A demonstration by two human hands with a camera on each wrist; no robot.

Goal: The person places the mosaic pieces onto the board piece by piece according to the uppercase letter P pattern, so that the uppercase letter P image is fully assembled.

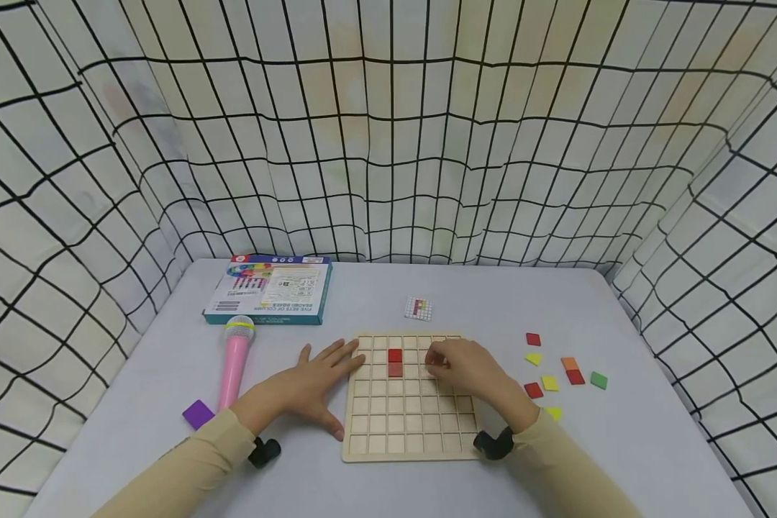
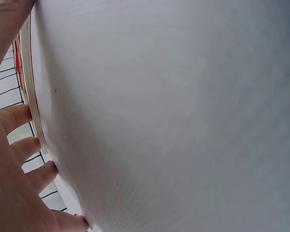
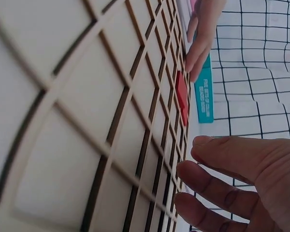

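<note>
A wooden grid board [image 1: 395,446] lies on the table, with two red square tiles [image 1: 395,355] seated one behind the other in its upper part. My left hand [image 1: 311,385] is spread flat along the board's left edge, fingertips against the frame; in the left wrist view its fingers [image 2: 19,147] reach that edge. Over the upper right cells is my right hand [image 1: 469,367], fingers bent downward. The right wrist view shows its thumb and fingertips apart, with no tile between them. Behind the board lies a small printed pattern card [image 1: 419,308].
Loose red, yellow, orange and green tiles [image 1: 550,383] are scattered right of the board. On the left lie a pink toy microphone [image 1: 234,367], a purple tile [image 1: 198,414] and a flat printed box [image 1: 272,291]. Black-gridded white cloth [image 1: 388,144] walls the table's back and sides.
</note>
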